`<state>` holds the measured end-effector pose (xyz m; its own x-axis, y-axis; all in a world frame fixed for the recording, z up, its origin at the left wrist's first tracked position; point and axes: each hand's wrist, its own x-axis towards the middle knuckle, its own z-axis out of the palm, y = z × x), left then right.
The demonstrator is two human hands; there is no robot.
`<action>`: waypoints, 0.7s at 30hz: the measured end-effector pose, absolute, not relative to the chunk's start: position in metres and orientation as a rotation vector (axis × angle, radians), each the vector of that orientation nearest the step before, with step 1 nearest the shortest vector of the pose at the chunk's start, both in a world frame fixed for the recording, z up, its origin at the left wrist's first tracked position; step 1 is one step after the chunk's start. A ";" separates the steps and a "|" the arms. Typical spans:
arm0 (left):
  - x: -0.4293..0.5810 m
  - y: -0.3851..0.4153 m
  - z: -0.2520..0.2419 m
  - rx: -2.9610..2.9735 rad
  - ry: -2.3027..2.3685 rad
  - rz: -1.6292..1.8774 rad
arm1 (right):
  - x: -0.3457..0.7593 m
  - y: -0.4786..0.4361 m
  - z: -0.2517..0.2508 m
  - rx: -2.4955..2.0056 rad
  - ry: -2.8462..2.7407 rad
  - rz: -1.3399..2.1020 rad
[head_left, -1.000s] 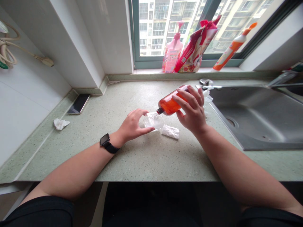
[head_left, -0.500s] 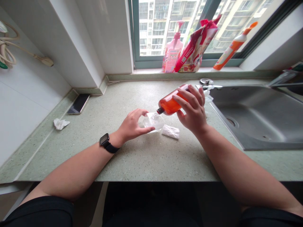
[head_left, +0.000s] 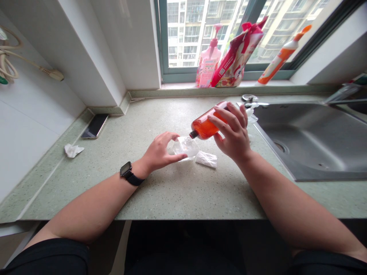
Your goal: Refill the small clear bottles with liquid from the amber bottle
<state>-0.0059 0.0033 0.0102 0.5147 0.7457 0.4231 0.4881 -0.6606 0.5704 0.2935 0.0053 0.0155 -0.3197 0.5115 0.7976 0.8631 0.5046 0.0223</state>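
My right hand grips an orange bottle tilted down to the left, its dark neck just over the mouth of a small clear bottle. My left hand, with a black watch on the wrist, wraps its fingers round that clear bottle and steadies it on the green speckled counter. A folded white tissue lies right beside the clear bottle, below my right hand.
A steel sink fills the right. On the sill stand a pink pump bottle, a red pouch and an orange-white bottle. A phone and a crumpled tissue lie at the left.
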 end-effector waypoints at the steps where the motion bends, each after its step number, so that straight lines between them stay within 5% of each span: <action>1: -0.006 0.003 0.010 2.380 1.018 0.933 | 0.293 0.005 0.016 -1.124 -1.989 -0.581; 21: -0.006 0.003 0.010 2.399 0.999 0.930 | 0.296 0.005 0.017 -1.104 -1.983 -0.604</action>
